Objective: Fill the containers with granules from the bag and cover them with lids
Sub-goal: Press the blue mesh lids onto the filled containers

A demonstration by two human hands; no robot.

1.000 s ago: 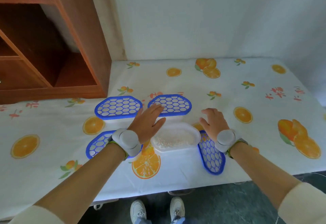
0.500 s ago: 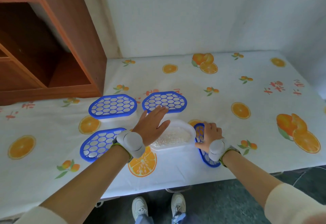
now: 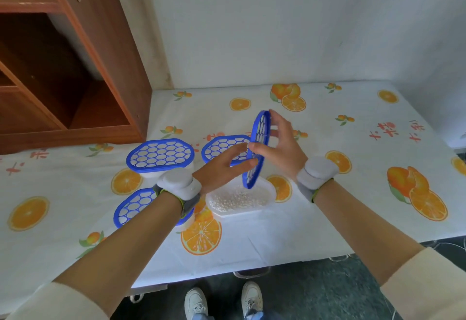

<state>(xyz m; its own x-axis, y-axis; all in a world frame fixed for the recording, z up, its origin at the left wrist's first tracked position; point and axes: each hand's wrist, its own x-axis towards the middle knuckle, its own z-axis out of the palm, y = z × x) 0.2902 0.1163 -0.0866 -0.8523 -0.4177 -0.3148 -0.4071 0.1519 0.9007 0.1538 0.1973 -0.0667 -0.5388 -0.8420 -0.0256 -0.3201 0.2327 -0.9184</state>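
My right hand (image 3: pixel 278 149) holds a blue honeycomb lid (image 3: pixel 257 152) almost on edge, above an uncovered white container (image 3: pixel 240 200) full of white granules. The fingers of my left hand (image 3: pixel 223 168) are spread and reach the lid's lower left face; whether they grip it I cannot tell. Three other white containers carry blue lids: one at the back left (image 3: pixel 161 154), one at the back middle (image 3: pixel 222 147) partly behind my hands, and one at the front left (image 3: pixel 136 205) partly under my left wrist. No bag is in view.
A brown wooden shelf unit (image 3: pixel 75 72) stands at the table's left rear, against a white wall. The table wears an orange-print cloth (image 3: pixel 353 193). Its front edge runs just above my white shoes (image 3: pixel 223 299) on the dark floor.
My right hand has picked the blue lid up from the table to the right of the open container and tipped it on edge above it. My left hand has risen to meet it.
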